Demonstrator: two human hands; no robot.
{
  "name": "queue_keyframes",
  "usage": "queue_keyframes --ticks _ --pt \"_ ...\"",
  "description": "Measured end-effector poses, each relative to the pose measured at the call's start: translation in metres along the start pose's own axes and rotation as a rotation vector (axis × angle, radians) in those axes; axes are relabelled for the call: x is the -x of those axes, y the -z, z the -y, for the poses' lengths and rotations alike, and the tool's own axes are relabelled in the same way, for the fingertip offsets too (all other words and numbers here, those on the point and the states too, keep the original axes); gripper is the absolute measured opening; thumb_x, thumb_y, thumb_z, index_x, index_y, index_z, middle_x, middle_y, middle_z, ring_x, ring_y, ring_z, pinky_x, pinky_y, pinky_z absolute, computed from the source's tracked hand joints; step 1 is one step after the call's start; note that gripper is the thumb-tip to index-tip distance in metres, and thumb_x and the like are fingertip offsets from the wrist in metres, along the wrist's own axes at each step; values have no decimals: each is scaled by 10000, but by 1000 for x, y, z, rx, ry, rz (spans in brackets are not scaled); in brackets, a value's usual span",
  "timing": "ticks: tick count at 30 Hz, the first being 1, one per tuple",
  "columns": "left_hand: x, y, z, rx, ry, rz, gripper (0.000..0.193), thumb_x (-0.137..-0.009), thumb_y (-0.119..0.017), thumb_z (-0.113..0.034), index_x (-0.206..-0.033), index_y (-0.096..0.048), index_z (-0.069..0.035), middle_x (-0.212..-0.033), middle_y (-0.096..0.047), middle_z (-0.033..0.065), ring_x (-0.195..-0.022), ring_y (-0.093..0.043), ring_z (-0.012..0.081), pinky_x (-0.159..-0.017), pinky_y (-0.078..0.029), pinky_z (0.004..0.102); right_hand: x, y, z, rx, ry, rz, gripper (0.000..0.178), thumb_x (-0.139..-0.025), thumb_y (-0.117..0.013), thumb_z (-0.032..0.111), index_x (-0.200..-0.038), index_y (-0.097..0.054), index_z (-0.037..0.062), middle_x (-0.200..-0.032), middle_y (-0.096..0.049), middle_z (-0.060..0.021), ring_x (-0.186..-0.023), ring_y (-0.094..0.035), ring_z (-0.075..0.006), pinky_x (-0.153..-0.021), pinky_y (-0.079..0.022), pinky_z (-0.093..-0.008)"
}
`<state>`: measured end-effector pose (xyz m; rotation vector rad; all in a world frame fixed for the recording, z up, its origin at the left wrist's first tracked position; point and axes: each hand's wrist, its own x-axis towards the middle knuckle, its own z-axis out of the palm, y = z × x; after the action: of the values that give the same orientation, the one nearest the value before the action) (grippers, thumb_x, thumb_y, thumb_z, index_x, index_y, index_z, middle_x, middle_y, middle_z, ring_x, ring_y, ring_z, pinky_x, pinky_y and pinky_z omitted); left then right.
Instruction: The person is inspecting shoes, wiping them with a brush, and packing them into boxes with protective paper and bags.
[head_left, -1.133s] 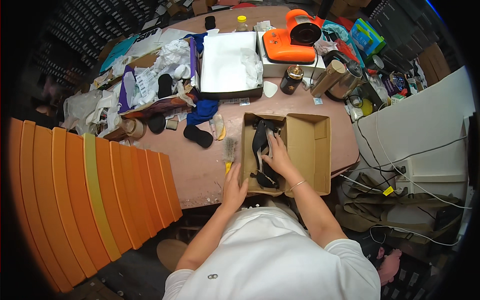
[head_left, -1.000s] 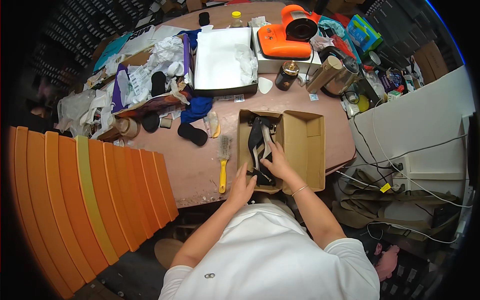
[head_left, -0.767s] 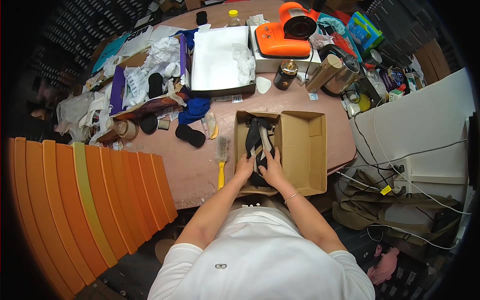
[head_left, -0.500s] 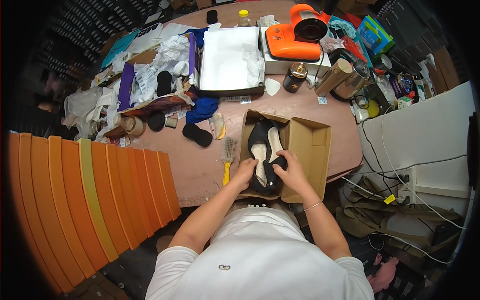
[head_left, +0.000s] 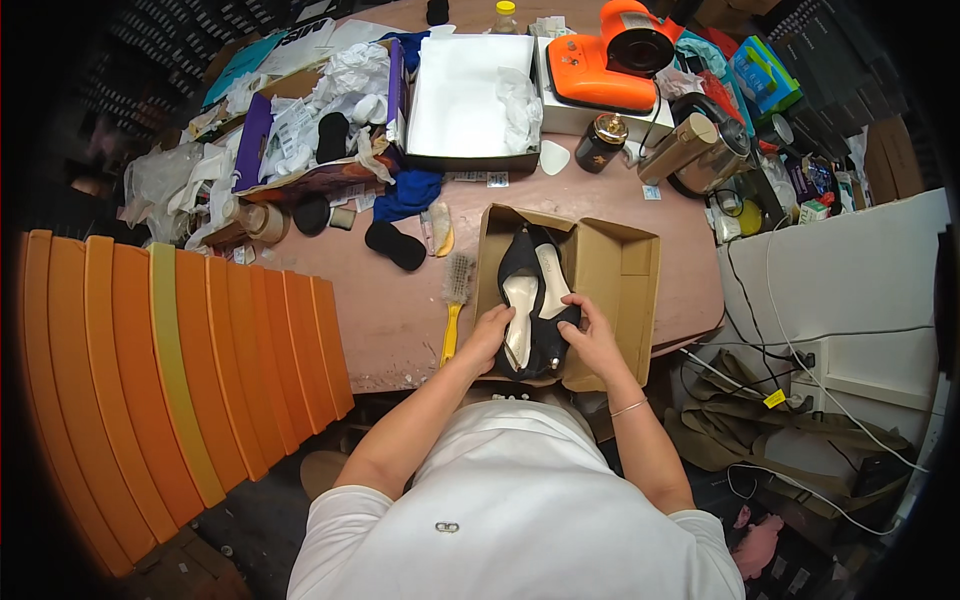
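Observation:
A pair of black shoes with cream insoles lies lengthwise, side by side, in a brown cardboard box at the table's near edge. My left hand grips the side of the left shoe, its thumb at the inner edge and the other fingers partly hidden. With thumb and forefinger, my right hand holds the near part of the right shoe. A small shiny bead shows near the shoes' near end. The box's lid is folded out to the right, under my right hand.
Left of the box lies a yellow-handled brush, with a black insole-shaped pad beyond it. Stacked orange boxes flank the table's left side. Farther back stand a purple box of crumpled paper, a dark jar and an orange machine.
The view has shifted slightly. My right thumb and forefinger have moved a little outward along the right shoe, and the shoes sit slightly differently in the box. My left hand keeps its place.

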<state>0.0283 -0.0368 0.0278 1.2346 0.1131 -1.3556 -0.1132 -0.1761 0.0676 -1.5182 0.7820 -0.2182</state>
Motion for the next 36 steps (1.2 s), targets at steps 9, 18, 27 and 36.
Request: queue_keyframes --ticks 9,18,27,36 --pt "13 4 -4 -5 7 103 313 -964 -463 -244 -1190 -526 -37 -1059 -615 71 -963 -599 148 -842 -490 299 20 9 19 -212 -100 54 387 -811 -596 -20 -1183 -498 16 -1031 -478 -36 -916 -527 -119 -814 -450 -240" --pt "30 4 -22 -26 51 165 387 -953 -463 -308 -1244 -527 -62 -1075 -632 79 -906 -644 163 -809 -520 305 26 3 12 -206 -31 55 373 -804 -595 -52 -1157 -494 17 -1097 -424 -36 -981 -499 -115 -849 -440 -241" --pt "23 18 -17 175 57 567 366 -1007 -389 -277 -1286 -472 -56 -911 -606 49 -806 -612 128 -745 -514 268 28 4 -10 -582 -222 3 166 -889 -583 150 -1017 -523 63 -923 -547 -27 -836 -550 -118 -719 -463 -235" --pt "45 10 -40 895 120 1044 336 -989 -391 -219 -1141 -421 80 -812 -497 117 -454 -499 87 -483 -389 256 51 -1 -12 -1324 -246 324 450 -922 -514 361 -1226 -528 29 -1142 -590 -190 -623 -501 -174 -549 -399 -260"
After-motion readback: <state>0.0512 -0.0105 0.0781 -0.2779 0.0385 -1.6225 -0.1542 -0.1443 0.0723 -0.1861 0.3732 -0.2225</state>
